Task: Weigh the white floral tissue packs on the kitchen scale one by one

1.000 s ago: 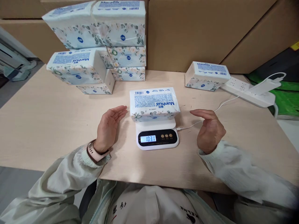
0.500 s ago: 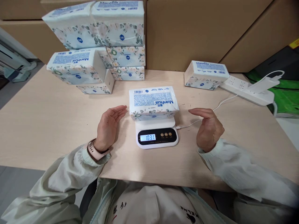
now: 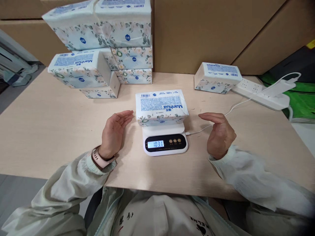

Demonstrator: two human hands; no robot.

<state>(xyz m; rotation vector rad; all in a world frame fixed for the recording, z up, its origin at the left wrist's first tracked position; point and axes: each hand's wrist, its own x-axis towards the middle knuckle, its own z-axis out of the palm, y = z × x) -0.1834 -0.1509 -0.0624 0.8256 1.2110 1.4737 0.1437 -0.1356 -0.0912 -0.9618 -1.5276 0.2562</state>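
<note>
A floral tissue pack [image 3: 161, 106] marked Manhua lies on a white digital scale [image 3: 165, 144], whose lit display shows 103.1. My left hand [image 3: 114, 132] rests on its edge on the table, left of the pack, with its fingers stretched out and nothing in them. To the right of the scale, my right hand [image 3: 220, 134] also stands on its edge, its fingers extended and holding nothing. Neither hand touches the pack or the scale.
Several tissue packs [image 3: 133, 59] are stacked at the back left. At the back right, another pack [image 3: 218, 78] sits beside a white power strip [image 3: 261, 94]. A white cable [image 3: 200, 131] runs from the scale. Cardboard boxes [image 3: 192, 36] stand behind the table.
</note>
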